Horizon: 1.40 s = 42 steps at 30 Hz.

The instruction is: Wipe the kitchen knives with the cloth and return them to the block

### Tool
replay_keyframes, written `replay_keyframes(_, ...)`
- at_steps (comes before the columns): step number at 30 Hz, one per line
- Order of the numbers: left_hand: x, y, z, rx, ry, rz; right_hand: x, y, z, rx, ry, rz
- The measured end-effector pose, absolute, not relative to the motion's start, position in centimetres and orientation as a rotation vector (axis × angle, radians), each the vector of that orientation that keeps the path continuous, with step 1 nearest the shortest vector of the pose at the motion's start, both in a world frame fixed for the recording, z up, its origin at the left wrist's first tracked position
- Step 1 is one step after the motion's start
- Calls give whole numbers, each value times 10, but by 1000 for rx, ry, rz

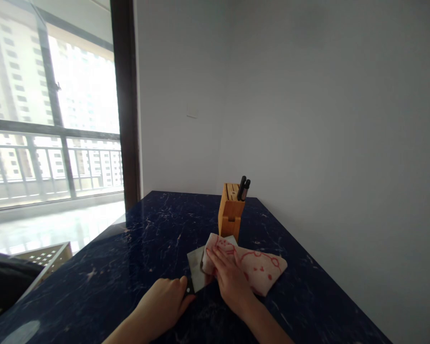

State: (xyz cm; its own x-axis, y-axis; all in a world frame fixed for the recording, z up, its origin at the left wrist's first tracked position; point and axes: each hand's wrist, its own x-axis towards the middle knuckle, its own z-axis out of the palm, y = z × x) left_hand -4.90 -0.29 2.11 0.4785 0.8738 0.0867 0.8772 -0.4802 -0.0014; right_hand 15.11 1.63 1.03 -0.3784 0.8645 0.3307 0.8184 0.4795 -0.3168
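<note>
My left hand (166, 300) is closed around the black handle of a cleaver (196, 267), whose wide metal blade points away to the right. My right hand (231, 282) lies on a white cloth (261, 267) with a red pattern, pressing part of it flat against the blade with the fingers stretched out. The cloth covers the middle of the blade, and its loose end spreads to the right over the table. Just behind the blade's far end stands a wooden knife block (231, 210) with two black-handled tools (243, 188) in its right-hand slots.
The dark blue marbled table (157, 229) runs back to a grey wall (308, 119). At the lower left, a beige perforated chair (52, 258) with something black on it stands beside the table edge. A large window (82, 95) is at the left.
</note>
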Motion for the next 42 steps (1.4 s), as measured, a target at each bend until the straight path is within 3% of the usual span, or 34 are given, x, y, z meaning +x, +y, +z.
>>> replay_keyframes(5,-49,-4,21,-2684,-1527,-112,139,3,22,-1163,-2412,173)
replay_keyframes(13,-47,-5,22,-2663,-1488,-104,160,26,9,-1443,-2153,11)
replay_keyframes(23,-49,3,14,-2630,-1492,-66,142,3,19,-1220,-2416,91)
replay_keyframes(35,-46,-2,19,-2603,-1564,-65,177,28,1,-1800,-2100,-14)
replay_keyframes(42,-45,0,18,-2581,-1628,-61,152,8,-4,-1553,-2314,165)
